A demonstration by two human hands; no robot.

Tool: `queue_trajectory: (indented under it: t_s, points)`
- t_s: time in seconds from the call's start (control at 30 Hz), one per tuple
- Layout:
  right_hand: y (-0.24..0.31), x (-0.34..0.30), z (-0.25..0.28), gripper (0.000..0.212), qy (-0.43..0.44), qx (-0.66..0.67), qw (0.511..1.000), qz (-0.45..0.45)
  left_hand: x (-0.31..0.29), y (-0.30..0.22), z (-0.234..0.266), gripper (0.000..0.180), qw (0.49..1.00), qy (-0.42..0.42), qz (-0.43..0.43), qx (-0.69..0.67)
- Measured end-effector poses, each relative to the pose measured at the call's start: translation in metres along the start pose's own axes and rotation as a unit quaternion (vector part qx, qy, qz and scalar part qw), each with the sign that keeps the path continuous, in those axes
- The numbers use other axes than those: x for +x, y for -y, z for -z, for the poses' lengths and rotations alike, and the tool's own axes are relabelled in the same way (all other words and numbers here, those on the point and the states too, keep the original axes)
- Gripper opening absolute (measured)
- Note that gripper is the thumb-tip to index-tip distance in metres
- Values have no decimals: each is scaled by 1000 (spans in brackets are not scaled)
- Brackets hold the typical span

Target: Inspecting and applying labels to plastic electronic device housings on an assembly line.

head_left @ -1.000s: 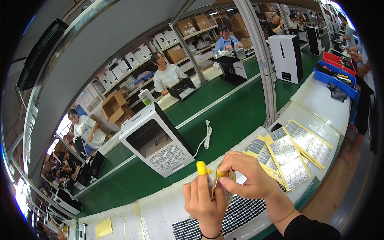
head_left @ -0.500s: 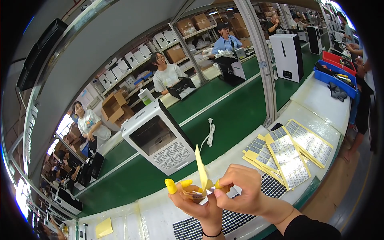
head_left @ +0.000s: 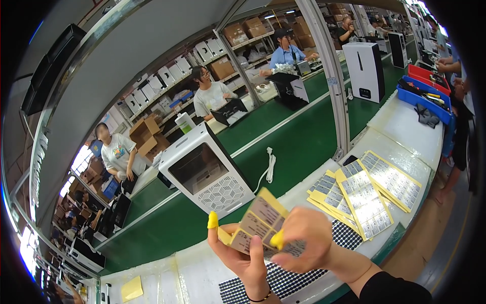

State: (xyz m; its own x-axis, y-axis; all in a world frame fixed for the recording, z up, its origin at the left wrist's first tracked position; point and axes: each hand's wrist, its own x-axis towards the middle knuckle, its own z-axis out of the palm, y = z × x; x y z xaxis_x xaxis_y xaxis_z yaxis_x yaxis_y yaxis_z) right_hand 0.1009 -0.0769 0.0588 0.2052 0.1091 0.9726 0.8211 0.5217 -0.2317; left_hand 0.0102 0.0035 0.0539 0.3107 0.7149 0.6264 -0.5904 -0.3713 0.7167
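My left hand (head_left: 243,261) grips a sheet of silver labels on yellow backing (head_left: 260,218), its thumb across the printed face. A yellow finger cot covers one raised left fingertip. My right hand (head_left: 306,238), slightly blurred, is closed at the sheet's right side, with a yellow-capped fingertip over its face. Whether a loose label is also between the right fingers cannot be made out. Just beyond the hands, a white and black appliance (head_left: 220,195) with a dark window and patterned grille stands on the green conveyor belt (head_left: 304,131). Its white power cord (head_left: 270,164) lies bundled beside it.
More label sheets (head_left: 362,197) lie on the white bench at right. Under my hands are sheets of black dots (head_left: 293,278). A yellow paper (head_left: 132,289) lies at left. Blue (head_left: 425,99) and red bins stand far right; a metal post (head_left: 331,76) rises beside the belt. Co-workers sit opposite.
The label sheet has turned from nearly edge-on to show its printed face. My left thumb now lies over it. The appliance and cord have shifted slightly right along the belt.
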Motion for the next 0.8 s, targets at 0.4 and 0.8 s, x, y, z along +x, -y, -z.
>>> queue_trajectory:
  t_s: [0.4,0.8]
  points:
    - [3,18,29,10,82,199,919,-331,8,21,8,76,968,59,-133,205]
    - [-3,10,11,11,4,239,921,-307,-11,21,-14,36,969,51,-162,181]
